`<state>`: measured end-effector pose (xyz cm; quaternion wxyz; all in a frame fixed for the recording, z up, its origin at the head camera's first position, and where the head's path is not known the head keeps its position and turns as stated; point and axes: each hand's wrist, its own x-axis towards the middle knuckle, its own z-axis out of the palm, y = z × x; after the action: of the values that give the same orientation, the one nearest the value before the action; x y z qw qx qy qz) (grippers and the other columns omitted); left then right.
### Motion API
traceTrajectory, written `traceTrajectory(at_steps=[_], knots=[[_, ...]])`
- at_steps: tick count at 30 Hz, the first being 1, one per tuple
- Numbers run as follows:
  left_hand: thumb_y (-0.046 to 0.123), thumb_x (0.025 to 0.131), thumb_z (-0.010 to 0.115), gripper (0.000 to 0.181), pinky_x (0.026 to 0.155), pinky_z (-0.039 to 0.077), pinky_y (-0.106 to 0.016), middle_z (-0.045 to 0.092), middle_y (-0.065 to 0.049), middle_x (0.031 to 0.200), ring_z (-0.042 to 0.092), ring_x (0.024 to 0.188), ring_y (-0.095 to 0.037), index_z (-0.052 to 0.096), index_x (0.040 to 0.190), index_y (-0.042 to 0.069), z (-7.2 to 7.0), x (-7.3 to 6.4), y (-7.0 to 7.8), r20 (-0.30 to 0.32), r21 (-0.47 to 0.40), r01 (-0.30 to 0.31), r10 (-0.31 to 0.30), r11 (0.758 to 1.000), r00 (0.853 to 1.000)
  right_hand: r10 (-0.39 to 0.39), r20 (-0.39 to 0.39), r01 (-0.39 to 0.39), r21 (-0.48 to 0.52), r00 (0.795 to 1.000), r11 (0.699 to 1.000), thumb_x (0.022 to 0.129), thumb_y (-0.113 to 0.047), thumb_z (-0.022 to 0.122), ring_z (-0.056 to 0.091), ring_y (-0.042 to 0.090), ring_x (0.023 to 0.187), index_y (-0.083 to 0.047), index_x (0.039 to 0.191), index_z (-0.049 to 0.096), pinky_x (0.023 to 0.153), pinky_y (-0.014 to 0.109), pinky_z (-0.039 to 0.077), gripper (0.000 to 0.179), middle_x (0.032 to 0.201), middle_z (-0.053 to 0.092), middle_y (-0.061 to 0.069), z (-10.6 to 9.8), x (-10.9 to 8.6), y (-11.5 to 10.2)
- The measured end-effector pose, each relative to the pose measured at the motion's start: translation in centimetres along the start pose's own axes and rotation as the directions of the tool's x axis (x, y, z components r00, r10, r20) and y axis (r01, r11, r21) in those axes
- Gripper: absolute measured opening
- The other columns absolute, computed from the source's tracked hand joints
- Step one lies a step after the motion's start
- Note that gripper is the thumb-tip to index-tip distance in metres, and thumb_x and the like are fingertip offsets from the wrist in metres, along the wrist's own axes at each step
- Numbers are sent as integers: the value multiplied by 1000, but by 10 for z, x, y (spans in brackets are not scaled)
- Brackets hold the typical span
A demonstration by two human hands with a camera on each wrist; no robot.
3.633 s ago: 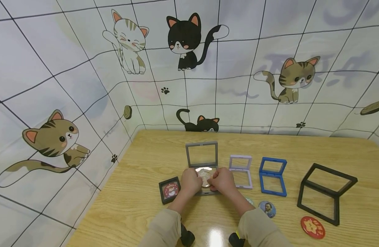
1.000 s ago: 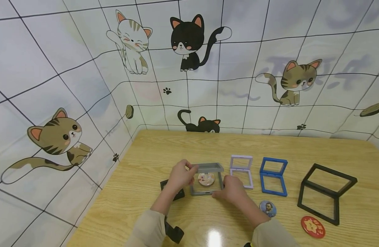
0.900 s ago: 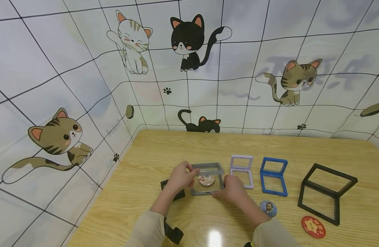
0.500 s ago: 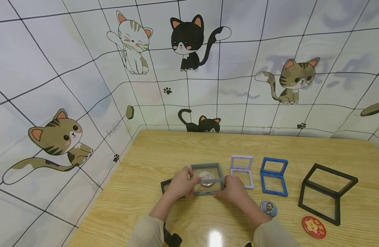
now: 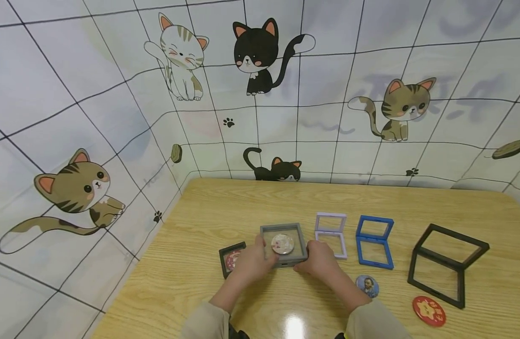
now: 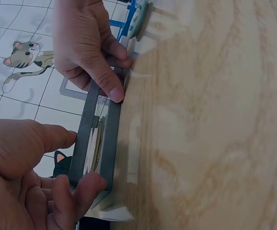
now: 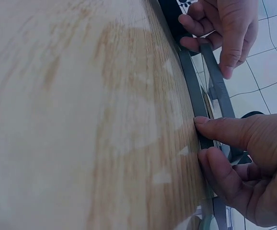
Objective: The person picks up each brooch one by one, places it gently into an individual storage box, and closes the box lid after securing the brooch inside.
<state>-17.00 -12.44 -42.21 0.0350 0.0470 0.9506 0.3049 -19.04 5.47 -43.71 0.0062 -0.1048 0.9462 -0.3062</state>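
A grey hinged display frame lies on the table, its lid lowered over a round, pale patterned badge. At its front left corner my left hand holds the lid, thumb along the edge. My right hand pinches the front right corner between thumb and fingers. Seen edge-on in the right wrist view, a narrow gap stands between the lid and the base. Clear film in the gap shows in the left wrist view, where my left hand grips the near end.
A small black frame with a red badge sits left, partly behind my left hand. To the right stand a lilac frame, a blue frame and a larger black frame, opened. A portrait badge and a red star badge lie in front.
The grey frame's lid stood upright at first, with both hands at the badge. My left hand has since swung it down over the badge, while my right hand moved to the front right corner.
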Motion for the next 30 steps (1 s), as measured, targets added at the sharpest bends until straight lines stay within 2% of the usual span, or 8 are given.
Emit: traceTrajectory(at_steps=[6,10,13,18,24,26,30], knots=[[33,82,63,67,43,39,-32,58,-16,69,50,51,-19,36,123,-12,4,0,2,-25,153,2,2,988,1000,6,1,-6,16,1000,1000,53,-18,85,46,15,54,0,70,57,50,28,38,38,59,52,2,1,1,0],[36,81,63,75,41,39,-32,56,-14,63,49,49,-19,32,128,-13,7,3,2,-28,210,29,-24,977,999,15,11,-15,23,1000,1000,55,-18,85,45,14,54,1,71,56,49,28,37,38,59,51,1,1,1,-1],[38,80,65,77,40,38,-31,54,-12,59,48,47,-17,34,128,-13,10,5,2,-54,254,35,-22,967,998,20,14,-20,20,1000,1000,55,-18,85,45,14,54,0,70,56,49,27,37,37,58,51,1,1,0,0],[47,75,67,79,40,40,-32,55,-13,58,52,48,-19,43,122,-13,12,10,9,-108,377,63,-24,924,994,21,21,-22,12,1000,1000,56,-18,85,45,15,53,0,70,57,49,28,37,37,58,51,1,-1,2,1],[58,72,62,82,41,41,-34,57,-12,58,50,47,-17,54,113,-12,13,14,17,-125,480,88,-31,873,992,21,28,-22,13,999,1000,55,-19,85,45,15,54,0,70,56,49,28,37,38,59,51,1,-1,5,2],[60,71,61,79,40,40,-33,54,-9,55,47,45,-15,57,107,-11,13,14,19,-126,496,88,-29,864,992,23,30,-24,21,999,999,55,-19,85,45,15,54,0,70,55,49,28,36,38,59,51,2,-1,6,3],[61,70,61,73,39,39,-32,49,-6,51,43,43,-13,61,95,-8,12,14,21,-137,502,82,-15,861,990,25,32,-26,31,999,999,55,-18,85,45,15,53,0,70,55,48,27,36,38,58,50,2,-2,7,3]])
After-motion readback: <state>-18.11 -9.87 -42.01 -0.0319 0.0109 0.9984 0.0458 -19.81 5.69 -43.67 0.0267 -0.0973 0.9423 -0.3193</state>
